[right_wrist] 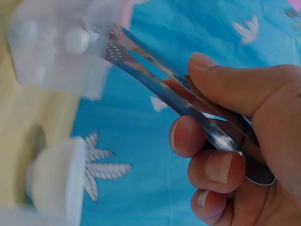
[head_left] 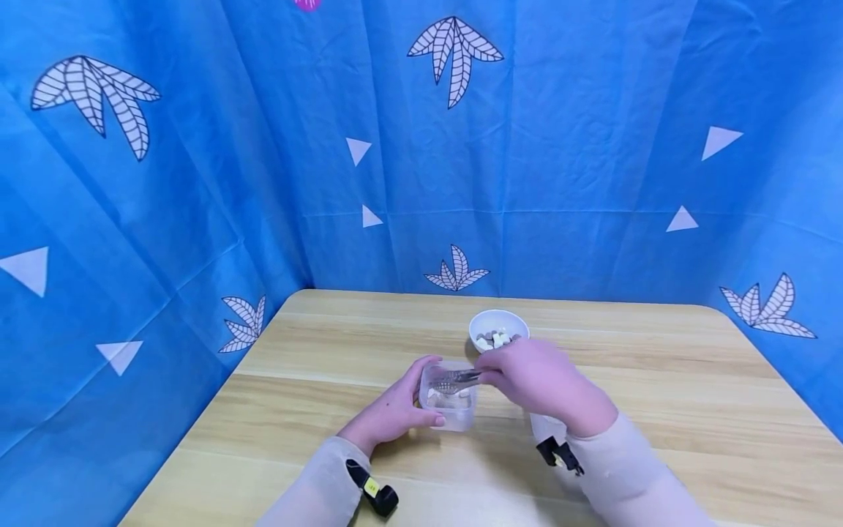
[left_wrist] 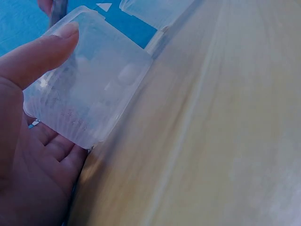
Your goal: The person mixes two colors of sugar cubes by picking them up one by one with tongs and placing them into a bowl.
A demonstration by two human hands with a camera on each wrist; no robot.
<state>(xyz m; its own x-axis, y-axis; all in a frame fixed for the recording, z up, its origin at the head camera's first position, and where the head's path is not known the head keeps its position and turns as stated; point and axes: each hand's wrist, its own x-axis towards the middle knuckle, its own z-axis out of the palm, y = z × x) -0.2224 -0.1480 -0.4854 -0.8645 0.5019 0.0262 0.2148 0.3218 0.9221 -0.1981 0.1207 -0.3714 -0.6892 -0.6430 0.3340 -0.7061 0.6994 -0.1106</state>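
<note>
My left hand (head_left: 395,410) grips a clear plastic container (head_left: 457,420) by its sides, thumb on the near wall. Several pale, small pieces lie inside, blurred through the plastic in the left wrist view. My right hand (head_left: 536,373) holds metal tongs (right_wrist: 181,103) with its thumb and curled fingers. The tongs' perforated tips reach into the container; whether they pinch a piece I cannot tell. Just beyond my right hand stands a white bowl (head_left: 495,316) with white and brownish small pieces in it.
A second clear plastic container (head_left: 546,426) lies partly hidden under my right forearm; a clear plastic part (left_wrist: 150,12) also shows at the top of the left wrist view. The wooden table (head_left: 316,344) ends at a blue patterned curtain (head_left: 560,146).
</note>
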